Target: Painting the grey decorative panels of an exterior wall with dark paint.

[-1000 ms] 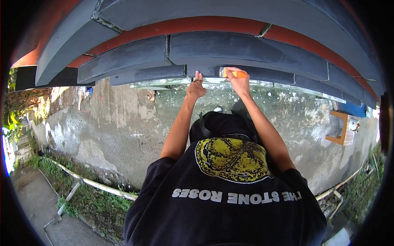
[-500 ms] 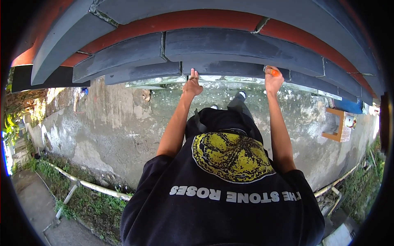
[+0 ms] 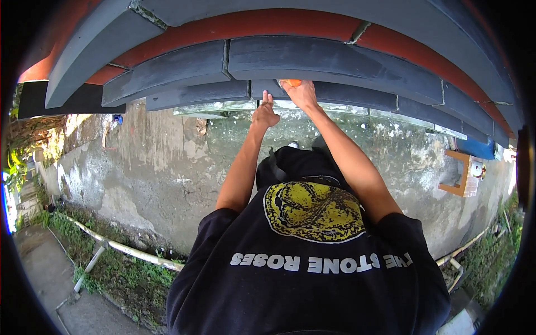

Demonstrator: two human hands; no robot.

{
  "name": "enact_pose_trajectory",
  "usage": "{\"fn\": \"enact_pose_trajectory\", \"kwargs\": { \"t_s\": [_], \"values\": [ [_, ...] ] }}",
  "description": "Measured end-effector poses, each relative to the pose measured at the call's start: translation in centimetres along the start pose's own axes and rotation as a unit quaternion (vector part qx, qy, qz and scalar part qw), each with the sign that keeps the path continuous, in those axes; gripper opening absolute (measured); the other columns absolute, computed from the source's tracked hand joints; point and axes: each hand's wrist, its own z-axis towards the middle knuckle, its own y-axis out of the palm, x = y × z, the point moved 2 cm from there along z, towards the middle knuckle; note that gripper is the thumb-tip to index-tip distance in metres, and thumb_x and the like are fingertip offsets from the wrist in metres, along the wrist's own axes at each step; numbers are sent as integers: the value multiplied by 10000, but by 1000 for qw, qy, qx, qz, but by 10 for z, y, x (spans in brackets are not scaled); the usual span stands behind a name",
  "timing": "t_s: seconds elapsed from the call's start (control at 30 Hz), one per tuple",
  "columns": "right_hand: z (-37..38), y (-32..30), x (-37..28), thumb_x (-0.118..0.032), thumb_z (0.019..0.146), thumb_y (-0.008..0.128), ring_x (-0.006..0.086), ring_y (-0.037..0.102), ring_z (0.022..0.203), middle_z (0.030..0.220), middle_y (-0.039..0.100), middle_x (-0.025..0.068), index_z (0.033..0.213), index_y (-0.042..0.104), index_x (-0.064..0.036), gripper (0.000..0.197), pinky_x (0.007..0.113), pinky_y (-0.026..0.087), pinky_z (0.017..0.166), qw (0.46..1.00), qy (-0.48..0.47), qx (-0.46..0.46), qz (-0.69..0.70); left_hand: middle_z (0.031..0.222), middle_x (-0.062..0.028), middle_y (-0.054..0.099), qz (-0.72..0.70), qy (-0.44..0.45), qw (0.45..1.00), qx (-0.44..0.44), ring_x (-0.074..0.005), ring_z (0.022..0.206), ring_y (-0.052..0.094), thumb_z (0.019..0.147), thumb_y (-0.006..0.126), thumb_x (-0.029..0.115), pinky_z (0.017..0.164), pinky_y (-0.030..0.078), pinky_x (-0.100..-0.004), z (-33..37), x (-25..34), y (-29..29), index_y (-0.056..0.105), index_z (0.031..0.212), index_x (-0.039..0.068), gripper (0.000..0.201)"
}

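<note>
My right hand [image 3: 303,96] is closed round a small orange object [image 3: 291,82], mostly hidden by the fingers, so its kind does not show. It presses this against the lower dark grey block [image 3: 346,96] of the wall. A little to the left, my left hand [image 3: 264,114] has its fingers stretched up, with the tips at the lower edge of the same course of grey blocks, near a vertical joint. It holds nothing. Above, a longer grey block [image 3: 329,61] juts out over both hands.
A red band [image 3: 251,29] runs between the grey courses. Below lies worn, stained concrete [image 3: 162,173]. On the right stand a wooden stool [image 3: 459,173] and a blue object [image 3: 474,148]. Behind me a pale pipe [image 3: 134,255] runs along a strip of plants [image 3: 128,285].
My right hand has swept left along the grey block with the orange object, ending close to my left hand. The left hand has stayed nearly in place.
</note>
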Motion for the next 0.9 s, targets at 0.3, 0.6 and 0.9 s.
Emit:
{"fn": "enact_pose_trajectory", "kwargs": {
  "t_s": [0.3,0.6,0.9],
  "values": [
    [-17,-54,22,-247,811,628,398,628,813,863,667,182,874,690,-101,170,470,506,727,993,38,112,-14,1575,-57,-17,10,-23,1000,-11,-294,1260,474,764,575,293,997,450,-394,-7,-2,-2,106,1499,88,895],
    [-8,-14,2,-132,822,636,291,638,958,1069,676,52,981,709,-128,176,370,503,832,984,-124,-110,63,1574,-66,-34,4,-13,1000,-24,-291,1253,482,773,577,319,990,456,-394,-5,0,-3,80,1500,82,912],
    [-8,-80,69,-127,814,645,297,625,974,1120,660,50,981,709,-139,179,382,491,867,981,-153,-95,-65,1574,-57,-41,-1,-1,1000,-4,-297,1260,473,776,567,327,996,450,-406,-2,-7,0,75,1503,101,906]
  ]
}}
